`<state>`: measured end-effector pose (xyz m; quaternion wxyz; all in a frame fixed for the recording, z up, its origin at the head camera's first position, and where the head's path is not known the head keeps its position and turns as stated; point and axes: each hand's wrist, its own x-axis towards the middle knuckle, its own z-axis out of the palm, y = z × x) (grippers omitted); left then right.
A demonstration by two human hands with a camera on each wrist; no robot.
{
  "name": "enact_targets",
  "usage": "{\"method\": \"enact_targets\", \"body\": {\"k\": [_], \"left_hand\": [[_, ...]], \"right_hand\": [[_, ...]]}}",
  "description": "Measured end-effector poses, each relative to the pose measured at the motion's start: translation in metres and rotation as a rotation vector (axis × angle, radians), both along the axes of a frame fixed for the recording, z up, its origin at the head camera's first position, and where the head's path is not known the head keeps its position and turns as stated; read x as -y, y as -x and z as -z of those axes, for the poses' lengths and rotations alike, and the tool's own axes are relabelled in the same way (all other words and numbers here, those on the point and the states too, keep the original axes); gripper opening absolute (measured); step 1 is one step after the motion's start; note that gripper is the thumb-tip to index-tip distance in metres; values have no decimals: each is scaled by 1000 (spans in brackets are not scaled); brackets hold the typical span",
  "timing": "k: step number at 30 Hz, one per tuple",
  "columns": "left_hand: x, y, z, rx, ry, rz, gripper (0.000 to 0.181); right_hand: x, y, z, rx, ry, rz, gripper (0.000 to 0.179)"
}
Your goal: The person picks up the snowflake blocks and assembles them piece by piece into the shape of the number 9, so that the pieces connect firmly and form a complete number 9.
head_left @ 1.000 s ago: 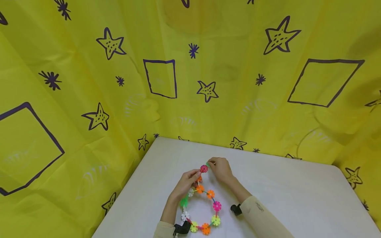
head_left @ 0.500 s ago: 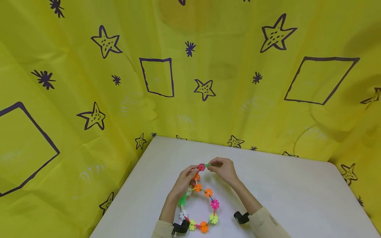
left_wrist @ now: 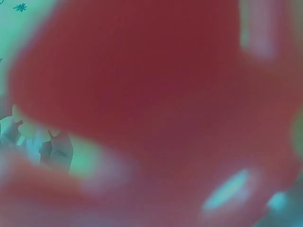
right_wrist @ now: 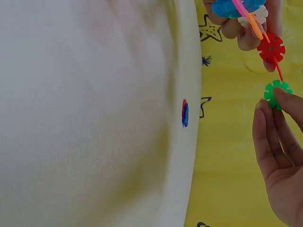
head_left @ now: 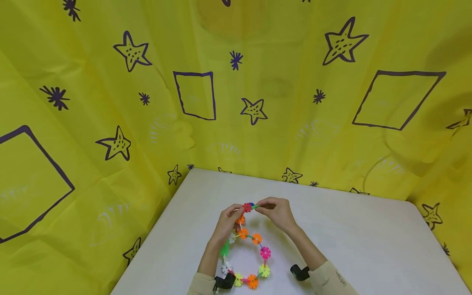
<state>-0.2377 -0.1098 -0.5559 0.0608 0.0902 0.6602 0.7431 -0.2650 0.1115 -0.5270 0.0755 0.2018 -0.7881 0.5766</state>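
Note:
A ring of colourful notched snowflake discs (head_left: 252, 282) lies below my hands in the head view. Its upper end runs into my left hand (head_left: 225, 227), which pinches the chain near a red disc (head_left: 247, 207). Between thumb and fingers, my right hand (head_left: 278, 213) holds a green disc (right_wrist: 278, 94). In the right wrist view, an edge-on red disc (right_wrist: 279, 70) stands between the green one and the face-on red one; whether it is fully slotted into the green, I cannot tell. A blurred red shape (left_wrist: 132, 71) fills most of the left wrist view.
On the white table (head_left: 354, 237), loose red and blue discs (right_wrist: 185, 113) lie near the far edge. Yellow patterned cloth (head_left: 287, 135) encloses the table's back and sides. Black wrist cameras (head_left: 299, 272) sit at both cuffs.
The right hand has shifted slightly right, and the green disc has turned to a thinner profile. A blue disc now shows behind the red one. The head view has shifted a little.

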Motion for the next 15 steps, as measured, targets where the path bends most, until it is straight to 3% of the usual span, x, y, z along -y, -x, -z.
{"method": "enact_targets", "body": {"k": [6,15], "left_hand": [[-3,0,0,0,7,-6,35],[-3,-1,0,2,8,-22,33]], "right_hand": [[1,-1,-4,-183,-78,-39,10],[0,-1,-6,-265,-112,-36,10]]}}
